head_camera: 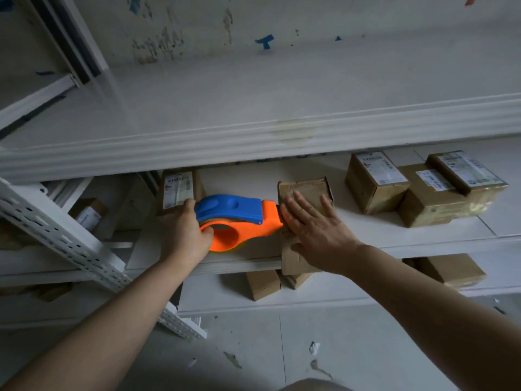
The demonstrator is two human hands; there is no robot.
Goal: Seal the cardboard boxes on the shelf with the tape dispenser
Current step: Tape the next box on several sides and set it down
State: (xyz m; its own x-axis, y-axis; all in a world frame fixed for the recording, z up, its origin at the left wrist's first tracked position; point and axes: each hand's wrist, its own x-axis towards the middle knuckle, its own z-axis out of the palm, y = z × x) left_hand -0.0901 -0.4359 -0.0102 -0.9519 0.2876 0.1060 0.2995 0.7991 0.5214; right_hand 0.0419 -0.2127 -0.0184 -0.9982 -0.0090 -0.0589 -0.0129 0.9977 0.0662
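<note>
White metal shelf (242, 179): crumpled brown cardboard box (304, 190) at front edge, right hand (313, 224) flat on it; left hand (183, 232) grips orange-and-blue plastic tape dispenser (239, 218).

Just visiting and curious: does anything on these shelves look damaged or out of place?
Yes. The box under the right hand is creased and dented, and its front seems to hang past the shelf edge, unlike the neat labelled boxes to its right.

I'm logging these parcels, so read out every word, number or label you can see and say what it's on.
No text is legible.
Label on left box: too blurred.
Label on third box from right: too blurred.
Label on second box from right: too blurred.
Label on far-right box: too blurred.
Tape dispenser: no print visible.
</note>
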